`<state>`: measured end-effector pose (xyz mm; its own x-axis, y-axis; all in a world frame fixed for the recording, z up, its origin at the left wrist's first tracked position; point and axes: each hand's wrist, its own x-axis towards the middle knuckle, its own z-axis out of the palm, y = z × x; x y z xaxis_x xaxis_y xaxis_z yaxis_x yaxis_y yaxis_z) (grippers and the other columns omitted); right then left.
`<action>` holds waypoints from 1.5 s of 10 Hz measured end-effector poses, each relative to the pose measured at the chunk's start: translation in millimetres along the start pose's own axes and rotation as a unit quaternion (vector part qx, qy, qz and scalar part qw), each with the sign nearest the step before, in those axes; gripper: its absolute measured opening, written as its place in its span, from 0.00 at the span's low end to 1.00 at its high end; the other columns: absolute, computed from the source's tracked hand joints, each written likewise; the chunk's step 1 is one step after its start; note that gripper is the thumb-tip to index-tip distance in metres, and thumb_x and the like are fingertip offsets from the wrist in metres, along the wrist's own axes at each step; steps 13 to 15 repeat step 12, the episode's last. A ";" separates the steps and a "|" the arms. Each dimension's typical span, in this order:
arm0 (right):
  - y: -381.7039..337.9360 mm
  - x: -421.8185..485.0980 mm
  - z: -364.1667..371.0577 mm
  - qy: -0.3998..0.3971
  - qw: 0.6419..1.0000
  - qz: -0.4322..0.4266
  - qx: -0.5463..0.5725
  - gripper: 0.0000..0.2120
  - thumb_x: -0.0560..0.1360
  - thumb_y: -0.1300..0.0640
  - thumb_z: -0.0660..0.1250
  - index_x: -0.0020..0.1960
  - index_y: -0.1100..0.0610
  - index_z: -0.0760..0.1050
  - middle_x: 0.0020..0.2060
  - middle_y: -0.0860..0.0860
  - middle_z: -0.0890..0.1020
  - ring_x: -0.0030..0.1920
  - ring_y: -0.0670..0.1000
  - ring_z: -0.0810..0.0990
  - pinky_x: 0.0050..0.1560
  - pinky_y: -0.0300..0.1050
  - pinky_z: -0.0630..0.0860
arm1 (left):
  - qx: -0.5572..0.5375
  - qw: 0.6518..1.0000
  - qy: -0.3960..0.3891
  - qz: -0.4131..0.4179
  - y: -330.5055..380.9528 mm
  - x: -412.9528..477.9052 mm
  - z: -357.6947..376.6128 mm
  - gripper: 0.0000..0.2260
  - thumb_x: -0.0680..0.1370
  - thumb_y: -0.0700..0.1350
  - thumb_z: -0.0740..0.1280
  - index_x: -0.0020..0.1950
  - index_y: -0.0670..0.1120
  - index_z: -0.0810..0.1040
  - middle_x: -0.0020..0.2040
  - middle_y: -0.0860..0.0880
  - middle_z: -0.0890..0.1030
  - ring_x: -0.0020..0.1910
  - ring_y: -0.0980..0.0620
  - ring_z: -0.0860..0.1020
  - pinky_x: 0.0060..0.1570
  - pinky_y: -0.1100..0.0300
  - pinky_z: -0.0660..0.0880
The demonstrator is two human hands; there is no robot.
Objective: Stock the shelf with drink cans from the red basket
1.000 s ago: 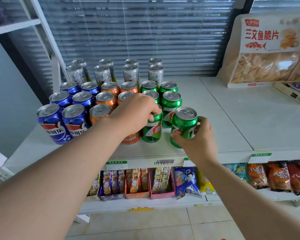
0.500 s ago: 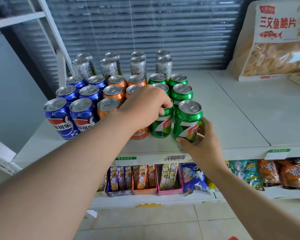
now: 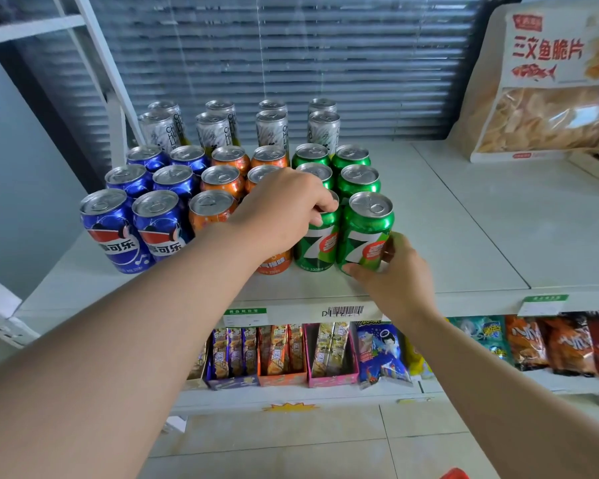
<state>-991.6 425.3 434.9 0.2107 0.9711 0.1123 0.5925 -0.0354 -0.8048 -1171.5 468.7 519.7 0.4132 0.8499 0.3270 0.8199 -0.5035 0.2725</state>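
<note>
Head view: Your left hand [image 3: 284, 216] curls over the top of the front-left green can [image 3: 317, 248], fingers clamped on its rim. Your right hand [image 3: 396, 276] wraps low around the front-right green can [image 3: 365, 233], thumb near its base. Both glossy aluminium cylinders stand upright, touching each other, at the front edge of the matte white shelf [image 3: 464, 243].

With the four green cans [image 3: 358, 178] behind them, the green stock comes to six, in two columns of three. To the left stand six orange cans [image 3: 222, 178]; the front-right one is mostly hidden under your left hand, with only its lower label showing. Six blue cans [image 3: 111, 229] fill the left end, and eight taller silver cans [image 3: 272, 129] line the back in two rows of four.

A shiny chip bag [image 3: 547, 126] leans at the far right, cut off by the frame. A red sliver [image 3: 455, 474] at the bottom edge is cropped too tightly to identify.
</note>
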 end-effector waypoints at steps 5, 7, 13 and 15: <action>-9.3 10.6 -6.1 -0.021 0.997 -0.001 -0.070 0.28 0.64 0.47 0.78 0.58 0.56 0.72 0.50 0.51 0.81 0.47 0.51 0.78 0.43 0.43 0.73 | 0.000 1.000 0.008 -0.010 2.5 -3.0 -2.9 0.14 0.75 0.36 0.70 0.57 0.50 0.83 0.53 0.51 0.84 0.49 0.59 0.80 0.55 0.61 0.75; -13.2 11.2 -8.6 -0.034 0.996 0.002 -0.081 0.30 0.65 0.47 0.78 0.60 0.57 0.71 0.52 0.52 0.80 0.46 0.51 0.75 0.44 0.43 0.70 | 0.011 1.000 0.009 -0.014 6.6 -6.0 -5.0 0.15 0.75 0.36 0.70 0.58 0.50 0.82 0.56 0.52 0.83 0.53 0.58 0.79 0.52 0.65 0.68; -39.9 -12.4 -17.4 -0.006 0.997 0.073 0.019 0.23 0.75 0.52 0.65 0.67 0.59 0.65 0.59 0.55 0.74 0.51 0.52 0.72 0.50 0.47 0.73 | -0.029 0.984 0.143 -0.101 28.3 -52.3 6.7 0.19 0.77 0.37 0.66 0.69 0.44 0.73 0.71 0.47 0.71 0.72 0.49 0.67 0.68 0.62 0.58; -39.9 -12.4 -17.4 -0.006 0.997 0.073 0.019 0.23 0.75 0.52 0.65 0.67 0.59 0.65 0.59 0.55 0.74 0.51 0.52 0.72 0.50 0.47 0.73 | -0.029 0.984 0.143 -0.101 28.3 -52.3 6.7 0.19 0.77 0.37 0.66 0.69 0.44 0.73 0.71 0.47 0.71 0.72 0.49 0.67 0.68 0.62 0.58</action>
